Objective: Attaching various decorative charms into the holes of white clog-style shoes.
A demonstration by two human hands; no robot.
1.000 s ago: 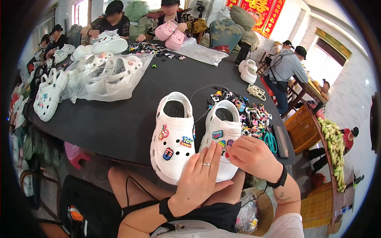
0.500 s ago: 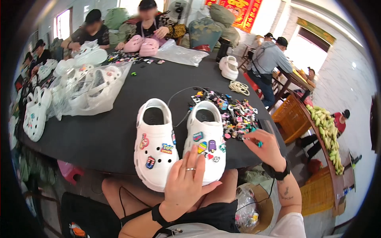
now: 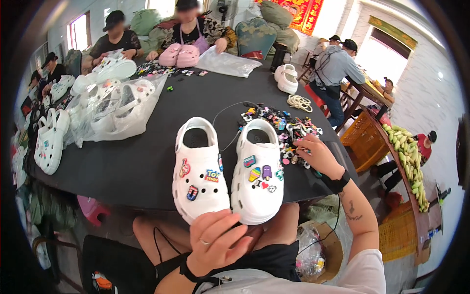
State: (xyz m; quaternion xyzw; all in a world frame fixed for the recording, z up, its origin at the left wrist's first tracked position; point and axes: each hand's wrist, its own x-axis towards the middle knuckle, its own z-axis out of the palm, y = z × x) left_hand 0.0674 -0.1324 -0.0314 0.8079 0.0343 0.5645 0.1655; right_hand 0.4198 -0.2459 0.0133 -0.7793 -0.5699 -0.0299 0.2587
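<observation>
Two white clogs stand side by side at the near edge of the black table (image 3: 132, 166). The left clog (image 3: 198, 171) and the right clog (image 3: 259, 169) each carry a few colourful charms on top. My left hand (image 3: 220, 240) rests by their toes, fingers loosely curled, fingertips touching the left clog's toe. My right hand (image 3: 316, 156) reaches to the right into a pile of small colourful charms (image 3: 284, 127), fingers pinched among them; whether it holds one is hidden.
Clear plastic bags of white clogs (image 3: 117, 105) lie at the left. Other people sit at the far side with pink clogs (image 3: 178, 54). Another white pair (image 3: 286, 78) and a cord coil (image 3: 299, 103) sit far right. Bananas (image 3: 411, 161) lie at the right.
My right hand left the right clog's top and moved right into the charm pile. My left hand slid down off the clogs toward their toes.
</observation>
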